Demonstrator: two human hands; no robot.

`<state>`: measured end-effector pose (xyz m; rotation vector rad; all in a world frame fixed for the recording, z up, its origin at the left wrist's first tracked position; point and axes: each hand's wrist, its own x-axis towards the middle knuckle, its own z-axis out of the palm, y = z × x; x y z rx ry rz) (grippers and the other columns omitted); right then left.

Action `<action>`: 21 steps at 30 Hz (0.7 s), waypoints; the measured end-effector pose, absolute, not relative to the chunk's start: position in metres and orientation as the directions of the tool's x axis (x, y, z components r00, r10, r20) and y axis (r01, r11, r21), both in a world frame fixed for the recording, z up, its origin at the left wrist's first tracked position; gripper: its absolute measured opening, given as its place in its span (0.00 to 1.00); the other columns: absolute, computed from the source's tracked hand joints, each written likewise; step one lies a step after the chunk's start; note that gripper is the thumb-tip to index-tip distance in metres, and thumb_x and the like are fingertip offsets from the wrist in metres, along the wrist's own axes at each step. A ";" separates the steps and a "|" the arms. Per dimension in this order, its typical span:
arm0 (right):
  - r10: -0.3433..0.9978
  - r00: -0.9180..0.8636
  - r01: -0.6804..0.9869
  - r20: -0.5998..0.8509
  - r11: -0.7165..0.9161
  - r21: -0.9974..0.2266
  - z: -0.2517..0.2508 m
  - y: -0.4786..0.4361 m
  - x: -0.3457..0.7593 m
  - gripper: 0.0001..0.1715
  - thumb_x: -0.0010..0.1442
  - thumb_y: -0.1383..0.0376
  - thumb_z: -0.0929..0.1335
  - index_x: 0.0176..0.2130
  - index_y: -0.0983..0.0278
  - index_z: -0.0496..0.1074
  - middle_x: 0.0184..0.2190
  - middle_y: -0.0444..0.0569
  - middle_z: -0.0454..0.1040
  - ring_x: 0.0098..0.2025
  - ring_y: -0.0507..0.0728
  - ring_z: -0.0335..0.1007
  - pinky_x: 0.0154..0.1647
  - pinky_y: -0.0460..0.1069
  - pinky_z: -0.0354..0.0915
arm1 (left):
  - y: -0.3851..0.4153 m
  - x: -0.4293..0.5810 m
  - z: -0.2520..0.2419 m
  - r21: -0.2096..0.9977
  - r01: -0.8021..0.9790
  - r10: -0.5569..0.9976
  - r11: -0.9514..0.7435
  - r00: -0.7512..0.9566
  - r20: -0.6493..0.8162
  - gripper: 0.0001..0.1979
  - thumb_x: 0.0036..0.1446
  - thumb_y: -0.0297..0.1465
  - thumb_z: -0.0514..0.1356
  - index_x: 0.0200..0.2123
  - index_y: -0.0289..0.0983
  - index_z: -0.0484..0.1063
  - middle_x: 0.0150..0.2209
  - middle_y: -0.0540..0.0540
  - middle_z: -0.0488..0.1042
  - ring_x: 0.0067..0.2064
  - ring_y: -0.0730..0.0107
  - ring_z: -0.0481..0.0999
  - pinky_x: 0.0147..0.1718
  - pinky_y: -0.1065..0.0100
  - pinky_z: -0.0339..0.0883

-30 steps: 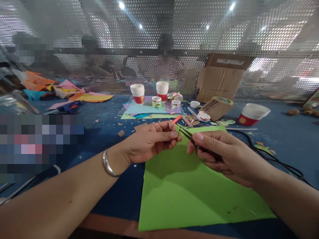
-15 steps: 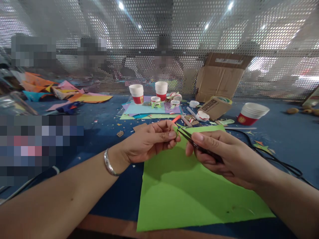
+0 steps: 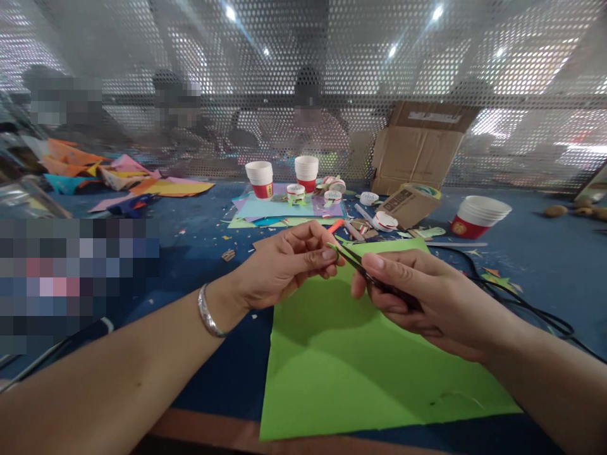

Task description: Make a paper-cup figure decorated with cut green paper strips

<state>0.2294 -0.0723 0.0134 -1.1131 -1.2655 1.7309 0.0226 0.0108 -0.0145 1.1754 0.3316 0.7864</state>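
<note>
Fingers of the left hand [image 3: 279, 268] pinch a small green piece [image 3: 333, 246] at frame centre. The right hand [image 3: 429, 294] grips dark scissors [image 3: 353, 260], long axis pointing up-left, tips at the piece; I cannot tell whether the blades enclose it.

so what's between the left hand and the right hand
In the head view, a slim dark tool in the right hand points at a small green piece in the left hand, above the green sheet.
</note>
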 end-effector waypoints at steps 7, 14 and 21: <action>0.909 -0.357 -0.027 -0.213 -0.238 -0.971 0.013 -0.073 0.230 0.26 0.64 0.45 0.71 0.34 0.66 0.75 0.19 0.36 0.53 0.17 0.43 0.40 0.12 0.39 0.36 | 0.010 0.024 -0.016 0.943 -0.330 0.703 0.053 0.683 0.200 0.04 0.61 0.26 0.69 0.35 0.34 0.77 0.33 0.51 0.80 0.32 0.81 0.77 0.35 0.77 0.69; 0.912 -0.352 -0.023 -0.209 -0.232 -0.972 0.013 -0.070 0.229 0.26 0.64 0.45 0.70 0.34 0.66 0.75 0.19 0.36 0.54 0.17 0.43 0.40 0.13 0.40 0.35 | 0.010 0.025 -0.015 0.949 -0.314 0.736 0.036 0.651 0.188 0.08 0.57 0.28 0.72 0.34 0.34 0.76 0.31 0.51 0.80 0.31 0.80 0.75 0.34 0.76 0.68; 0.918 -0.317 0.021 -0.240 -0.247 -0.969 0.010 -0.070 0.230 0.26 0.64 0.45 0.70 0.33 0.66 0.75 0.18 0.36 0.55 0.17 0.43 0.41 0.13 0.40 0.37 | 0.015 0.019 -0.012 0.978 -0.158 0.740 -0.139 0.640 0.209 0.07 0.60 0.29 0.70 0.37 0.34 0.75 0.33 0.50 0.79 0.33 0.77 0.77 0.36 0.74 0.70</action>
